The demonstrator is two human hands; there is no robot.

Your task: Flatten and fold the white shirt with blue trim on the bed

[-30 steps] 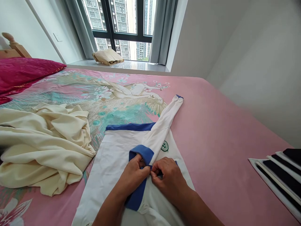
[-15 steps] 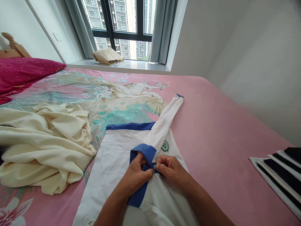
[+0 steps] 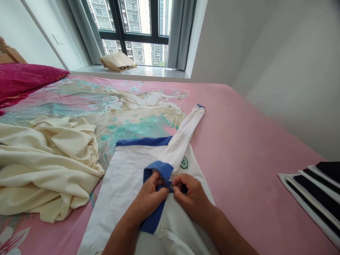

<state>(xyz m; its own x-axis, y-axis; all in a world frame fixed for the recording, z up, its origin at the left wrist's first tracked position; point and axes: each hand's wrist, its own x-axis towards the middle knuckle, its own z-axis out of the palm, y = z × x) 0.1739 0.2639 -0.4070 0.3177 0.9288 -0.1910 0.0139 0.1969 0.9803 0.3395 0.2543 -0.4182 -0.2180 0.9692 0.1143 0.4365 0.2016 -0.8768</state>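
A white polo shirt (image 3: 124, 177) with a blue collar (image 3: 160, 169), blue hem and a round green emblem (image 3: 184, 162) lies spread on the bed. One long sleeve (image 3: 186, 129) points toward the window and ends in a blue cuff. My left hand (image 3: 151, 191) is closed on the shirt at the collar opening, its thumb on the blue placket. Right beside it, my right hand (image 3: 187, 191) pinches the placket edge near a small button (image 3: 170, 187). The fingertips hide part of the button and its hole.
A rumpled cream cloth (image 3: 53, 166) lies to the left on the patterned bedsheet (image 3: 239, 141). Folded black and white garments (image 3: 313, 187) are stacked at the right edge. A magenta pillow (image 3: 29, 81) rests far left; a beige bundle (image 3: 117, 62) sits on the windowsill.
The view has shifted slightly, so everything appears a little farther left. My right hand's fingers have shifted at the button, and more of the blue placket shows beneath them. My left hand keeps its hold.
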